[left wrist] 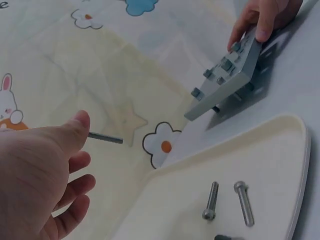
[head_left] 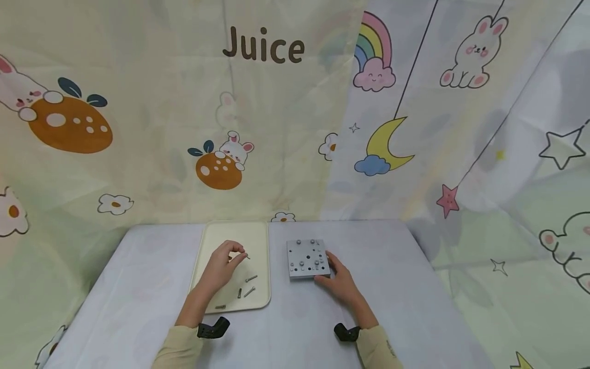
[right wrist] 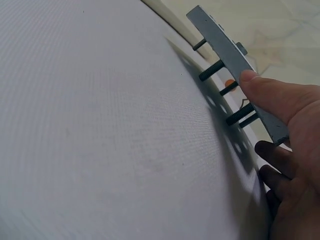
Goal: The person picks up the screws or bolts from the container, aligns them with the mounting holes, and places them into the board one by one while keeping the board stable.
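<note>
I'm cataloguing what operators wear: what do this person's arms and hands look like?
The left hand and right hand wear no gloves. The left sleeve and right sleeve are pale beige; the right bears a small dark marking, too small to read. A chunky black device sits at the left wrist and another at the right. No cables show.

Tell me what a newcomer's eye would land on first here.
Probably the big word Juice on the backdrop behind the table. Next, the grey plate to the right of the cream tray, studded with bolts and gripped by the right hand. Then the left hand above the tray, pinching a slim metal rod.
</note>
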Demonstrator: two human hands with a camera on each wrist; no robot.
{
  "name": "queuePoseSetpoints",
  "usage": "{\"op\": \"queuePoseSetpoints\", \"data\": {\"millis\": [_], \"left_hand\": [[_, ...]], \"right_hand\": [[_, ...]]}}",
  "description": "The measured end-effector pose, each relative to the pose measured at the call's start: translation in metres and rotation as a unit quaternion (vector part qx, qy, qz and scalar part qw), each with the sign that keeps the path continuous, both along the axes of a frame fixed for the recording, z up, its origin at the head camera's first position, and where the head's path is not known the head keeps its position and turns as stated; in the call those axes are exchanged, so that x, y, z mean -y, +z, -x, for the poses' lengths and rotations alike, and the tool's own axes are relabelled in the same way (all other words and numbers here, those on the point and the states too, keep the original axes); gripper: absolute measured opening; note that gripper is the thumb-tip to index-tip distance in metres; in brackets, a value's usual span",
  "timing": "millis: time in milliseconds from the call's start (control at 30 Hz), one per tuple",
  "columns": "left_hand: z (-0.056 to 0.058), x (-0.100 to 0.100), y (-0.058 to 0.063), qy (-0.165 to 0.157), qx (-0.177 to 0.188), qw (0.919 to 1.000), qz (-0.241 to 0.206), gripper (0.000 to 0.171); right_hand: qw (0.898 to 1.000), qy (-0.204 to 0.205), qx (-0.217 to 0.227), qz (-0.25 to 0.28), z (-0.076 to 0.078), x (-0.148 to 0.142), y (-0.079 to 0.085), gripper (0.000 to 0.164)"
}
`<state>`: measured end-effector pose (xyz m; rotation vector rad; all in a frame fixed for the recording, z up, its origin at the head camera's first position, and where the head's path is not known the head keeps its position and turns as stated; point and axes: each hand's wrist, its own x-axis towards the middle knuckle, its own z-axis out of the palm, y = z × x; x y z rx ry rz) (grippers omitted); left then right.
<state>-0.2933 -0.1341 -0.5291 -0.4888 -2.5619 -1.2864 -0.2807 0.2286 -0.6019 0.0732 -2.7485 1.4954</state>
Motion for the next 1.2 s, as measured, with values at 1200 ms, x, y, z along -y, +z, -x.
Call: {"op": "queuePoseSetpoints", "data": {"millis": [1200], "left_hand": [[0.016, -0.114, -0.012, -0.1, 0.069, 0.9894, 0.079, 0.011]], "right_hand": [[1.0, -0.005, -0.008, -0.003, -0.001, 0.001, 0.003, 0.093]]}}
